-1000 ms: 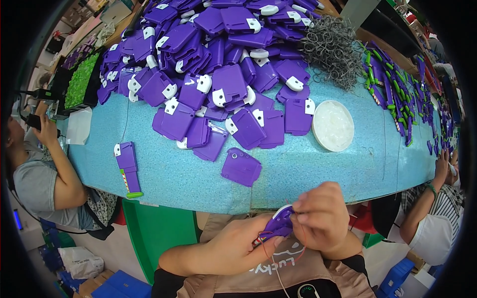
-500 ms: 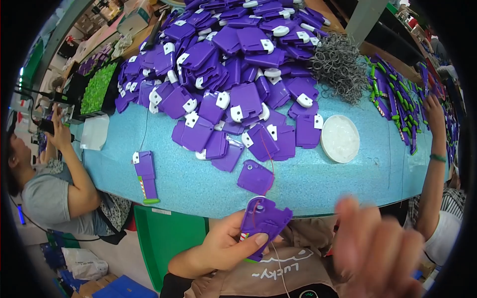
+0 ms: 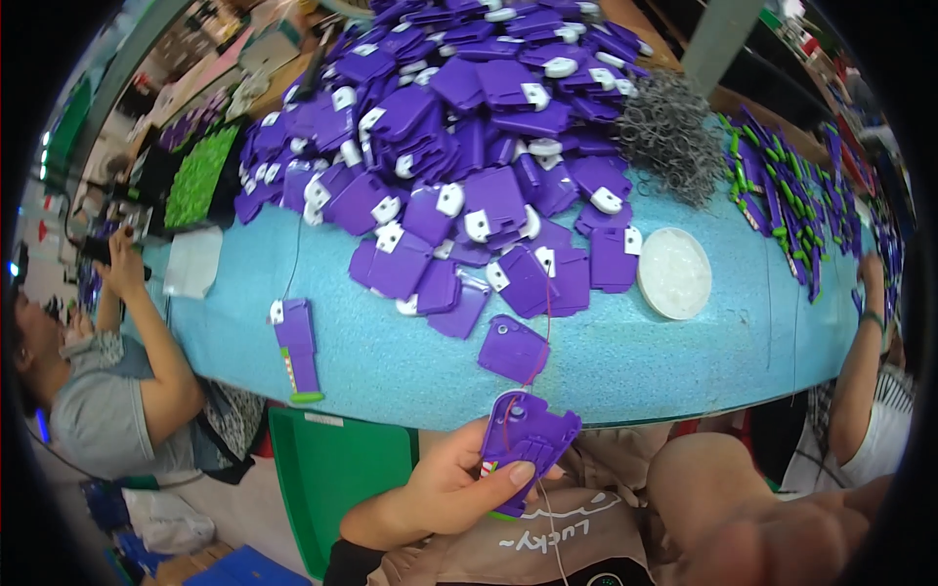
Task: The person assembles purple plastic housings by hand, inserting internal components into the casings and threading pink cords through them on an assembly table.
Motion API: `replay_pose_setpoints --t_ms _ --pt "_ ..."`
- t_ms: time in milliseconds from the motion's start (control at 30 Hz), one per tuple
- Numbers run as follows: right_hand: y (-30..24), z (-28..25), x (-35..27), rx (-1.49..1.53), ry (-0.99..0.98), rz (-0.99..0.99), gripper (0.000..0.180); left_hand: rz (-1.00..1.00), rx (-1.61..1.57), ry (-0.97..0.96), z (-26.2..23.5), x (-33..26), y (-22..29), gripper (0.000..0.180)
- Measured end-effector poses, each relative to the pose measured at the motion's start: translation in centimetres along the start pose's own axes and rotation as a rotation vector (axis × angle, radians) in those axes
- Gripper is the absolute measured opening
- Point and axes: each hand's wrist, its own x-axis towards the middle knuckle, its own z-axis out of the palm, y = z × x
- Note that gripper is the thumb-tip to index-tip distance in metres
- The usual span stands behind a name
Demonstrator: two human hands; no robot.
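Observation:
My left hand (image 3: 445, 498) pinches a purple plastic casing (image 3: 532, 439), its hollow side up, above my apron at the table's near edge. A thin red wire crosses the casing and runs up the table; a pale wire trails down from it. Just beyond lies a loose purple plastic panel (image 3: 514, 349). My right hand (image 3: 772, 518) is raised close to the camera at the lower right, blurred and cut off by the picture's rim. Whether its fingers hold anything does not show.
A large heap of purple casings with white corners (image 3: 469, 127) covers the far middle. Beside it are tangled grey wires (image 3: 674, 137) and a round white lid (image 3: 674, 273). A purple-and-green part (image 3: 298, 350) lies left. A green bin (image 3: 342, 479) stands below. People sit at both sides.
My right hand has moved lower and farther right, closer to the camera. My left hand keeps its grip on the casing. The view has shifted slightly; the right-hand person's arm has dropped.

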Motion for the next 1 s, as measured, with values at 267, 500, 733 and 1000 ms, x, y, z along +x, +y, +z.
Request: replay_pose_setpoints --t_ms 267,500,733,1000 --pt "-1.2 -0.8 -1.1 -0.145 -0.243 -0.152 0.021 0.155 0.234 -0.073 0.6 1.8 -1.1 0.033" --pt "-0.2 2.7 -3.1 -0.294 -0.156 -0.019 0.019 0.403 0.657 0.078 2.1 2.8 -1.6 0.039" --pt "0.8 0.8 -1.5 0.055 -0.45 0.139 0.033 0.384 0.848 -0.106 1.2 2.4 -1.2 0.039" --pt "0.2 -0.6 -0.1 0.609 -0.326 0.099 0.03 0.498 0.717 -0.059 2.0 1.3 -1.0 0.029"
